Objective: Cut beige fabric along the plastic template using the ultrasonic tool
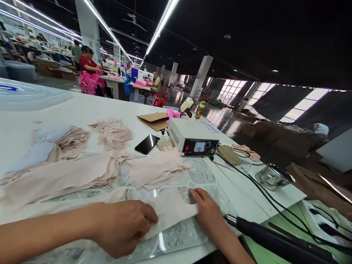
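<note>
Gently, let's lay the cloth (172, 206) flat: left hand (125, 223) curled, right hand (208, 213) half-open; we can't see any pinch.

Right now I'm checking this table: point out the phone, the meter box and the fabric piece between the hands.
Phone (147, 144), head view: middle of its screen.
Meter box (189, 128), head view: its top.
Fabric piece (172, 211), head view: its middle.

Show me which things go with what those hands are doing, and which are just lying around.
Part of the work:
pale cloth piece, touched by left hand and right hand
pale cloth stack
patterned mat
probably black-handled tool
perhaps box with a dial

Seemingly just lying about:
black phone
green-topped bottle
clear jar
</note>
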`<state>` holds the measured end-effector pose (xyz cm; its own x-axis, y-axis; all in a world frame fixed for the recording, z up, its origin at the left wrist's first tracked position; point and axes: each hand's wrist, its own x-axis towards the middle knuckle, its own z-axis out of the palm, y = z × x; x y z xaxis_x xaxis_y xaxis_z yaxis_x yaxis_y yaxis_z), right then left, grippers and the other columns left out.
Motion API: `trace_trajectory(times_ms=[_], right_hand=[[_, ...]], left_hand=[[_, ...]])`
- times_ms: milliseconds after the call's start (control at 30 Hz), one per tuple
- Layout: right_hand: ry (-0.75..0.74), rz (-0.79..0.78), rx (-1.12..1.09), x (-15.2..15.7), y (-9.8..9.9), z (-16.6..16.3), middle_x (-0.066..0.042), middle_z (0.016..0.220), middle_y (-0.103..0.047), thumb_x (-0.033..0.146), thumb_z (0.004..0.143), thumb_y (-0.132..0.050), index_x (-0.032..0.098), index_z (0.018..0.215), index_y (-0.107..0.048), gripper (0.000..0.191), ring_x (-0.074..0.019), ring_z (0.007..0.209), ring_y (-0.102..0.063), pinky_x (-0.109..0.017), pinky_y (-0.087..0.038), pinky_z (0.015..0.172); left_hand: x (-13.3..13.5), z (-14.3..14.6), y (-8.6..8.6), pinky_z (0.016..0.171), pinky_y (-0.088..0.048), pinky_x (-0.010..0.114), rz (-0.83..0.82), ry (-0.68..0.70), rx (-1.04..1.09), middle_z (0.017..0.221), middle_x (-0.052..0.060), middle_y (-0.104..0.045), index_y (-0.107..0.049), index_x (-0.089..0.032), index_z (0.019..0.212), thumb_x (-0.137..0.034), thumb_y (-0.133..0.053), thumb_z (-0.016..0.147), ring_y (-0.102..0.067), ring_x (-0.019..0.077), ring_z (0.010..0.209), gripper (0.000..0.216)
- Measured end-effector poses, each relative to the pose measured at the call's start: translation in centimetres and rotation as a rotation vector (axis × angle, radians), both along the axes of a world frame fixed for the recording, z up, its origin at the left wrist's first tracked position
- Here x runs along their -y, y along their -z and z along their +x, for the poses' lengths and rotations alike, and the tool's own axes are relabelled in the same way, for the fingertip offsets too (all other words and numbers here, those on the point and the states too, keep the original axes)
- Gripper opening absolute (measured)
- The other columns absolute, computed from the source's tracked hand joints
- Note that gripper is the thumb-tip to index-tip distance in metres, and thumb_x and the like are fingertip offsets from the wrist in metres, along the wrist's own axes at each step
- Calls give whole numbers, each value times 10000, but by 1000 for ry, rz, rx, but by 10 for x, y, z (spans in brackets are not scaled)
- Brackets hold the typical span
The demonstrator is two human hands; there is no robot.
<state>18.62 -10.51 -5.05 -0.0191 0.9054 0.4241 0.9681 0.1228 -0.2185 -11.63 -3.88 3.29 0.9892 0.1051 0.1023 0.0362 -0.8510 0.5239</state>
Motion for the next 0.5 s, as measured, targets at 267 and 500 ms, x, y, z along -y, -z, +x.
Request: trace_trajectory(times_ms=[267, 500], right_hand=[[117, 148, -180, 8, -28, 14, -138, 1220, -653, 51, 826, -371, 188, 1246, -635, 515, -229, 1016, -682, -354, -580, 817], [132, 248, -741, 94, -32, -3, -52, 709, -682, 434, 883, -560, 259, 817, -736, 257, -176, 578, -637, -281, -554, 568]], left_hand=[[-6, 23, -20, 614, -493, 244, 141, -41, -143, 926, 6, -742, -685, -223, 758, -109, -603, 826, -695, 179, 690, 156], [-21, 89, 1, 900, -483, 303, 234, 146, 88, 1106, 89, -715, -679, -193, 1017, -133, -451, 990, -671, 218, 1012, 237]])
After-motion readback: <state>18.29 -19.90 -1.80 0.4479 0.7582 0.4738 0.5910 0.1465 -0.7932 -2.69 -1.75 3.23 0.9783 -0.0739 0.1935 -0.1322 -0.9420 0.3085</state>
